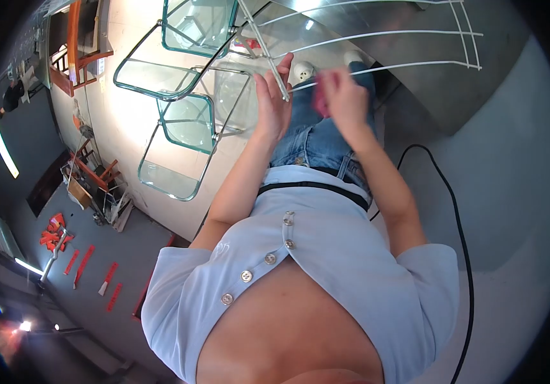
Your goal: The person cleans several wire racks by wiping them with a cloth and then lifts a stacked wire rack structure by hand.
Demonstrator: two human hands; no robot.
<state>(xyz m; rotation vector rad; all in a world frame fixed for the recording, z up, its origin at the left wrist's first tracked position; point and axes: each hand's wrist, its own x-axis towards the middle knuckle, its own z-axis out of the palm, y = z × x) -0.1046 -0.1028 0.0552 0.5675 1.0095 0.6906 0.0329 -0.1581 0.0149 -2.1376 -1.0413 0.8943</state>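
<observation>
A white wire rack [377, 35] with long, slightly curved rods stretches across the top of the view. My left hand [273, 102] is at its near left end, fingers stretched and apart, with the slanting end bar passing in front of or against them; contact is hard to make out. My right hand [345, 96], blurred by motion, is closed on a dark pink cloth [321, 96] beside the lowest rod. Both hands are above the blue jeans [300, 137].
Clear folding chairs [185, 121] with metal frames stand at the left. A grey metal surface [441, 96] lies under the rack's right part. A black cable [457, 230] hangs at the right. Wooden chairs [99, 169] and red strips [84, 262] are farther left.
</observation>
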